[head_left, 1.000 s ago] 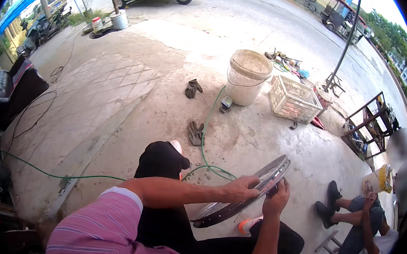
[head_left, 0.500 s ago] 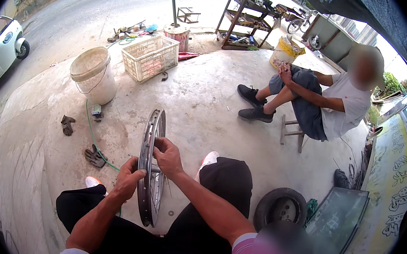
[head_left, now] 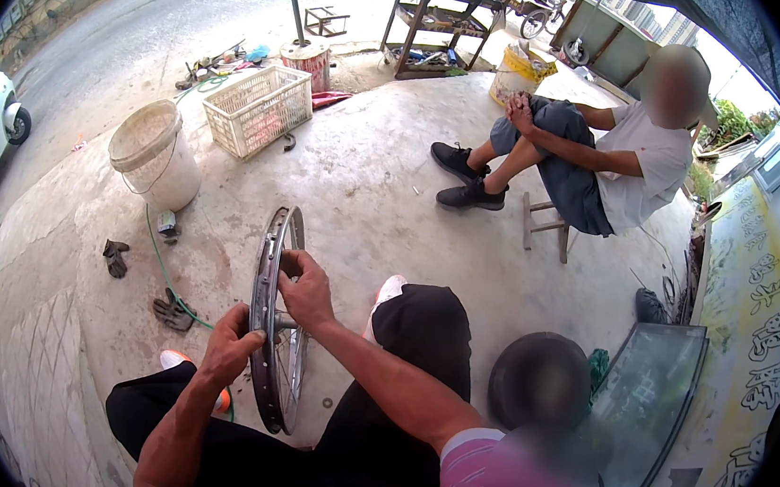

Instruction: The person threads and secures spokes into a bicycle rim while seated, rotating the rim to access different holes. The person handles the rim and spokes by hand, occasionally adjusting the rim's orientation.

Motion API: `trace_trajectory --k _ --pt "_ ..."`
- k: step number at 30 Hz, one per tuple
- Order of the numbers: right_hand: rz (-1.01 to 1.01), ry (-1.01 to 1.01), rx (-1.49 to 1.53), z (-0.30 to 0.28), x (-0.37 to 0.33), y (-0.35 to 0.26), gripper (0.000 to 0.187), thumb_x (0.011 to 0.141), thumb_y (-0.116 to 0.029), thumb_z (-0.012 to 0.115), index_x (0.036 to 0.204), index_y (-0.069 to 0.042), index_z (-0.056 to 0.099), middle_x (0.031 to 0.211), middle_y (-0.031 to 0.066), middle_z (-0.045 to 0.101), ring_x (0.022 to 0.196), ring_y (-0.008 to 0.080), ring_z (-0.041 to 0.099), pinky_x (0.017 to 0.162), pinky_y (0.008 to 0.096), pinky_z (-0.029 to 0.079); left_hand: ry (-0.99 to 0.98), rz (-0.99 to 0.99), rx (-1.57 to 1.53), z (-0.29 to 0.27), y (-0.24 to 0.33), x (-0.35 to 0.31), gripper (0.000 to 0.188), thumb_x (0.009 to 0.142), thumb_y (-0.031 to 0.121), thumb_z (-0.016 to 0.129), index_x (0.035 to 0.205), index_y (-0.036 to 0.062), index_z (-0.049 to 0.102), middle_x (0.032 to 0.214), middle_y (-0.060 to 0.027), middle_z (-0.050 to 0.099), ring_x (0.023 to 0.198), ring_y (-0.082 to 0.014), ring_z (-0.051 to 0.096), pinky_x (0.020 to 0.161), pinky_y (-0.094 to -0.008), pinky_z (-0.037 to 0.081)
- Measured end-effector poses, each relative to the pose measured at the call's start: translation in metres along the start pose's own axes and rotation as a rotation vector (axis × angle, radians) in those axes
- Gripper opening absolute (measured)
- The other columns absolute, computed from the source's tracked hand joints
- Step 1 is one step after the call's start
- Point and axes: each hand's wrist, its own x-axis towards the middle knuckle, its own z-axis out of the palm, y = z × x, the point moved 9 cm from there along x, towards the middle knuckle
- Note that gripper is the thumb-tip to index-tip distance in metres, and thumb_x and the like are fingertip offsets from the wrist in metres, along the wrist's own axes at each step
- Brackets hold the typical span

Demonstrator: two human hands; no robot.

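Wheel rim (head_left: 263,297) stands near-upright b/w the two hands, above the ground (head_left: 367,194), seen almost edge-on; its long axis runs away from the body, far end tipped a touch left. Left hand (head_left: 232,346) is at its left side, lower down; right hand (head_left: 306,294) at its right, a bit farther up, so the rim sits immed. right of the L fingers & immed. left of the R ones. Neither's nearer, both are at it. L thumb lies on the outer band, other fingers curled mostly out of sight: closed on the rim. R thumb & index are bent nearly together by the inner edge; can't tell if they pinch it or just touch. What looks like a hub (head_left: 286,321) shows just below them. Dark glove (head_left: 172,310) & green hose (head_left: 166,269) lie off to the left. Vs. 1 sec ago: view's swung right, rim looks steeper (it slanted up to the right then), & the seated person (head_left: 645,166) shows far more fully. Vs. half a sec ago: hardly any diff., grips approx. same, rim slightly farther left in view.
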Motion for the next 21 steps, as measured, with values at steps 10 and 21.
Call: trace_trajectory --k 10,21 --pt "-0.002 -0.076 0.305 0.014 0.01 0.035 0.021 0.097 -0.012 0.068 0.114 0.001 0.064 0.105 0.0056 0.071 0.097 0.0104 0.065 0.087 0.0275 0.052 -0.043 -0.012 0.059 0.003 0.006 -0.006 0.025 0.087 0.002 0.051 0.11 -0.0032 0.056 0.102 -0.013 0.067 0.094 -0.0208 0.069 0.092 -0.0353 0.053" --pt "-0.088 -0.298 0.231 0.037 0.012 0.026 0.022 0.103 -0.014 0.06 0.119 0.001 0.062 0.106 0.0033 0.069 0.098 0.0107 0.062 0.088 0.0271 0.05 0.113 0.021 -0.01 -0.02 -0.001 -0.011 0.015 0.093 0.009 0.058 0.102 -0.0016 0.063 0.09 -0.0032 0.065 0.082 -0.0098 0.057 0.078 -0.0273 0.047"
